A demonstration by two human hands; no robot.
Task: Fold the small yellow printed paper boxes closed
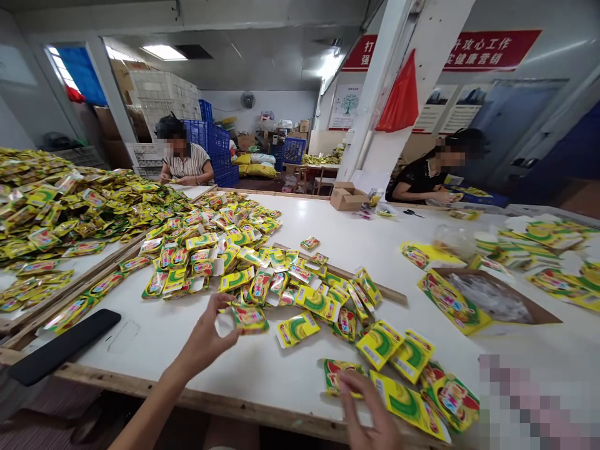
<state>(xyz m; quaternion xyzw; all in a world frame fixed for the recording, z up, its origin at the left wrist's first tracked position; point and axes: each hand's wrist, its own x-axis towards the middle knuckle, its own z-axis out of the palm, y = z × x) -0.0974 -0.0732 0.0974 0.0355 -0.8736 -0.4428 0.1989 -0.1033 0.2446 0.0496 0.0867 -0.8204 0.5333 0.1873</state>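
Our left hand (206, 337) is pinching one yellow-and-red packet (249, 317) by its edge, thumb against fingertips, right at the near side of the loose heap (220, 250). Our right hand (370, 415) is low at the front edge of the white worktop (276, 375). Its fingers are loosely spread and grip nothing, with the fingertips on a second packet (338, 375) that lies flat. Just beside that hand, a few more packets (407, 356) overlap each other in a rough row running off to the right.

A thin wooden strip (389, 292) lies across the worktop behind them, partly under the heap. A black phone (63, 347) sits near the front left corner. Way bigger pile (56, 200) on the next surface over to the left, honestly a mountain of the stuff. On the right there's an open cardboard box (544, 312) with clear plastic bits inside and packets lying around it. At the far edge we can see a small carton (347, 199) and scissors (412, 214). Two co-workers sit back there, one person (187, 164) at the far left and another person (419, 178) at the right, both busy at their own spots.
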